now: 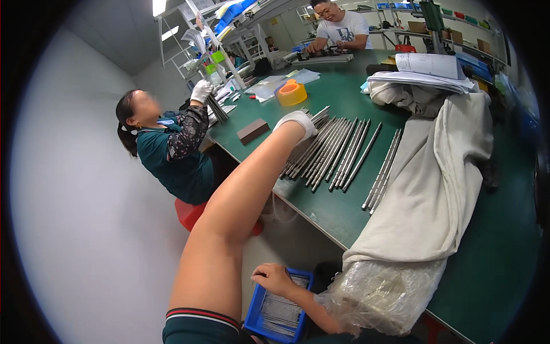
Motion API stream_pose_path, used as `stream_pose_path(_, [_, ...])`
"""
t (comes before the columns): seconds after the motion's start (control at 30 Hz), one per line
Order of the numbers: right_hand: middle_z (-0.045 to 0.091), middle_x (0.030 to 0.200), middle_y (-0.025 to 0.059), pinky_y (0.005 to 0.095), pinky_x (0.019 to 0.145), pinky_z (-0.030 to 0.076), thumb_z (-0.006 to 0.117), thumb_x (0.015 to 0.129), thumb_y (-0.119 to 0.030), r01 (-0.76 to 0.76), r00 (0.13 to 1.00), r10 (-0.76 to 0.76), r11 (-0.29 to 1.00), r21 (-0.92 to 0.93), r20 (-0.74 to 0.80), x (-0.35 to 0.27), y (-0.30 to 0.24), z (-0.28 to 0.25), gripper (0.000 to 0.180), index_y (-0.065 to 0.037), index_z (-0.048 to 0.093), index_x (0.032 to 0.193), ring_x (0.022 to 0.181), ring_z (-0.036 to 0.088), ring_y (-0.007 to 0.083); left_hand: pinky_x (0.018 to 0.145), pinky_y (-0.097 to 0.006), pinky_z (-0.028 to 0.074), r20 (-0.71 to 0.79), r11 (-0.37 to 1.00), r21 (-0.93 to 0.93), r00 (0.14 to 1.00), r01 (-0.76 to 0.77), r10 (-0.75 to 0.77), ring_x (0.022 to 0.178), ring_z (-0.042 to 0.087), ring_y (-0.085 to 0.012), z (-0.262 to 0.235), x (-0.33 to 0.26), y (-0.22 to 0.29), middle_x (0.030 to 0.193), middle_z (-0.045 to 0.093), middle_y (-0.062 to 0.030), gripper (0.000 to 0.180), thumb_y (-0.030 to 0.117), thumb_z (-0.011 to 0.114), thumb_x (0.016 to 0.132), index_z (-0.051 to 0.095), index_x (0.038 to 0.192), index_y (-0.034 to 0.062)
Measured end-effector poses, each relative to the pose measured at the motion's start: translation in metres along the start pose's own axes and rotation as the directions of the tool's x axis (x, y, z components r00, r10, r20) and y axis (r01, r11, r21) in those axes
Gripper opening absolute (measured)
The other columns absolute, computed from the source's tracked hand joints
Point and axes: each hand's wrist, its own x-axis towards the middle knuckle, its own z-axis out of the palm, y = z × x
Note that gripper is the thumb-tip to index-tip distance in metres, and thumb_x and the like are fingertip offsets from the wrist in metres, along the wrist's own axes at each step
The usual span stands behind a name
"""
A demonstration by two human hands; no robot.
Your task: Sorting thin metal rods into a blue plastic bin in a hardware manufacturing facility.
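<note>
My left hand (299, 121), in a white glove, reaches far across the green table (332, 215) and touches the near-left part of a spread of slim metal rods (338, 140). Its fingers are mostly hidden behind the glove's back and the rods, so its grip does not show. Low in front of me, my bare right hand (276, 280) hovers over a blue bin (250, 318) filled with thin metal rods (281, 312). Thumb and fingers are curled together; whatever they may hold is too small to make out.
Beside the rods lie a brown block (252, 131) and orange tape rolls (292, 93). Grey cloth (412, 189) and clear plastic wrap (389, 292) cover a long bulk at right, with papers (424, 74) behind. A gloved co-worker (183, 155) sits left; another person (344, 28) works beyond.
</note>
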Motion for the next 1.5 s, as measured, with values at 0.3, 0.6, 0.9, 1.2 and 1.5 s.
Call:
stream_pose_path(0.3, [0.066,0.080,0.0129,0.0378,0.070,0.049,0.066,0.078,-0.021,0.026,0.999,-0.027,0.999,0.028,0.027,-0.001,-0.004,-0.005,0.017,-0.005,0.068,0.081,0.078,0.064,0.0300,0.093,-0.038,0.046,-0.095,0.999,0.007,0.994,-0.051,0.051,0.106,0.062,-0.0324,0.008,-0.023,0.008,0.112,0.066,-0.0185,0.053,0.050,0.056,0.085,0.067,0.114,0.0077])
stream_pose_path(0.6, [0.066,0.080,0.0131,0.0381,0.069,0.050,0.066,0.078,-0.021,0.016,0.999,-0.016,1.000,-0.004,0.032,-0.003,-0.004,-0.006,0.016,-0.005,0.069,0.082,0.077,0.064,0.0306,0.097,-0.039,0.044,-0.119,0.999,0.032,0.993,0.000,0.004,0.114,0.058,-0.0318,0.005,-0.041,0.004,0.122,0.061,-0.0167,0.049,0.048,0.047,0.091,0.062,0.122,0.0131])
stream_pose_path(0.9, [0.066,0.080,0.0120,0.0352,0.069,0.050,0.067,0.077,-0.021,-0.012,0.998,0.014,0.999,-0.039,0.058,0.005,-0.005,-0.007,0.017,-0.005,0.070,0.084,0.076,0.064,0.0267,0.096,-0.039,0.045,-0.167,0.989,0.001,0.975,-0.147,0.145,0.109,0.059,-0.0326,0.010,-0.024,-0.020,0.117,0.064,-0.0160,0.040,0.038,0.049,0.090,0.066,0.116,0.0128])
stream_pose_path(1.2, [0.066,0.083,0.0114,0.0379,0.072,0.050,0.066,0.078,-0.025,-0.090,0.992,0.099,0.990,-0.111,0.074,-0.003,-0.006,0.000,0.018,-0.008,0.071,0.084,0.080,0.064,0.0287,0.092,-0.035,0.047,-0.363,0.917,-0.261,0.911,-0.301,0.195,0.104,0.062,-0.0300,-0.008,-0.082,-0.063,0.112,0.066,-0.0143,0.036,0.033,0.056,0.090,0.065,0.116,0.0090])
stream_pose_path(1.5, [0.063,0.076,0.0123,0.0395,0.066,0.049,0.069,0.073,-0.025,-0.066,0.998,0.065,0.980,-0.188,-0.015,0.007,0.017,-0.008,0.019,-0.008,0.070,0.080,0.072,0.062,0.0297,0.089,-0.025,0.047,-0.573,0.461,-0.779,0.780,-0.425,-0.250,0.099,0.061,-0.0132,0.077,-0.235,-0.200,0.109,0.067,-0.0067,0.027,0.011,0.062,0.091,0.064,0.116,0.0007])
